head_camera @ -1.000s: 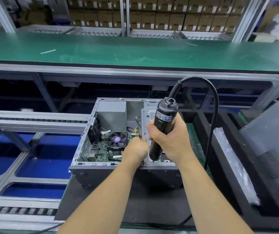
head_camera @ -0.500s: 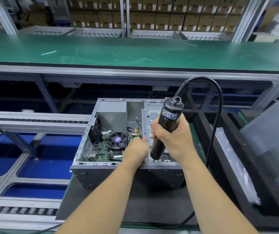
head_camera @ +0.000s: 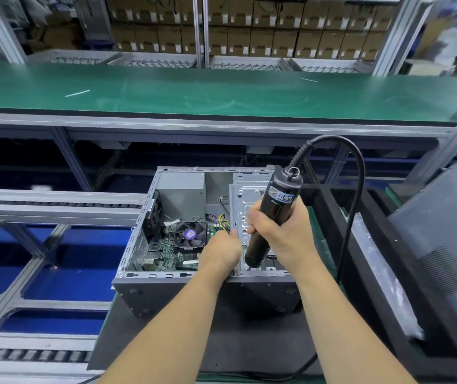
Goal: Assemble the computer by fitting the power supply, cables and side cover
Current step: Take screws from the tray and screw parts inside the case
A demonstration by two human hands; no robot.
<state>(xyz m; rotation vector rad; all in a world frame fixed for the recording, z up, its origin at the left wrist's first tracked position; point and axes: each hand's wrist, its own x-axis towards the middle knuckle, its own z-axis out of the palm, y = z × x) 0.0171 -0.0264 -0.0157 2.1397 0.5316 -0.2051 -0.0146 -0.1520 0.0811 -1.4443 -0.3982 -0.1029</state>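
The right hand grips a black electric screwdriver inside the open computer case; the left hand seems curled beside it, its hold unclear.

A dark grey mat lies on the work bench, and the open computer case sits right on it. Just to the right is a black foam tray with a clear plastic bag lying in it and a grey side cover leaning on it. Behind runs a long green belt with two small white strips on it.
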